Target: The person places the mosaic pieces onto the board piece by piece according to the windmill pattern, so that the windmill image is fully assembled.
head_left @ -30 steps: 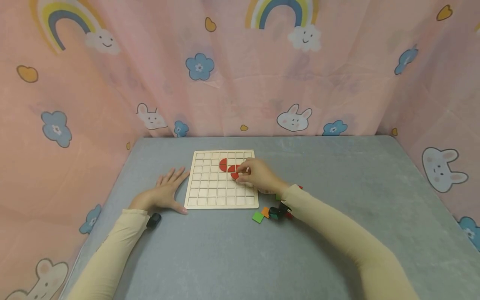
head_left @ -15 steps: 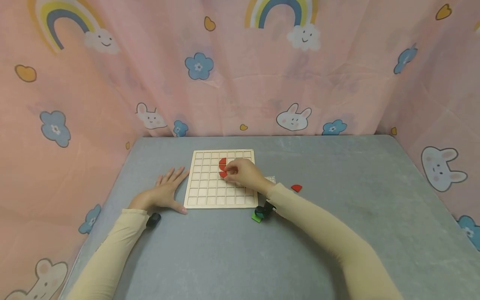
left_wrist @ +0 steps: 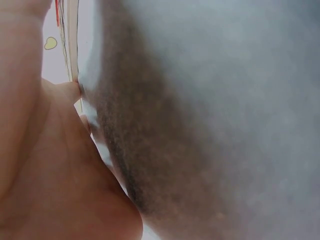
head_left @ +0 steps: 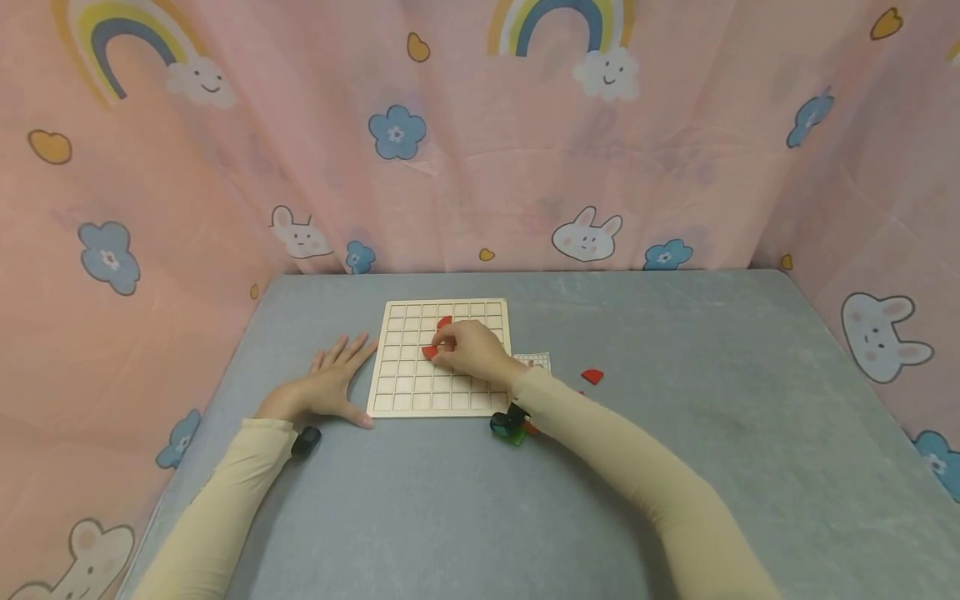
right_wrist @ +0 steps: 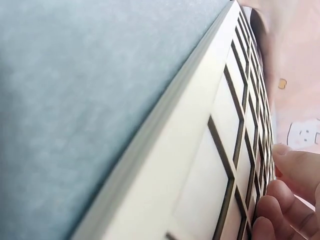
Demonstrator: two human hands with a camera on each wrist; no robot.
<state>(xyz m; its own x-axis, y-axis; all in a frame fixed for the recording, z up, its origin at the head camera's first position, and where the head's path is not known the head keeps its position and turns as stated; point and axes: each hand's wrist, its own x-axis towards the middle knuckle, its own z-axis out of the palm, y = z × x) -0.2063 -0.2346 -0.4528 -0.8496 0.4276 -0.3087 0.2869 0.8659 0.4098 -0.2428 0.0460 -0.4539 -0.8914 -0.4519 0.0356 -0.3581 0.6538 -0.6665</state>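
Observation:
A pale wooden board [head_left: 397, 385] with a square grid lies on the grey table. Over its middle, my right hand [head_left: 474, 348] pinches a red quarter-circle tile [head_left: 429, 353] between thumb and fingers. Another red tile [head_left: 445, 322] sits in the grid just behind those fingers, partly covered by them. My left hand [head_left: 324, 387] lies flat with spread fingers, its tips at the board's left edge. The right wrist view catches the curled fingers [right_wrist: 270, 210] low over the grid cells; the tile is mostly hidden there. Only the palm [left_wrist: 60, 165] fills the left wrist view.
A small printed card [head_left: 534, 360] lies right of the board, partly under the right forearm. Beyond it rests a loose red quarter-circle tile [head_left: 592, 377]. A green tile [head_left: 517, 440] and an orange piece [head_left: 531, 428] show beside the right wrist camera [head_left: 505, 428].
My right hand has moved left across the board, carrying the red tile from the right-hand columns toward the middle. My left hand has stayed put.

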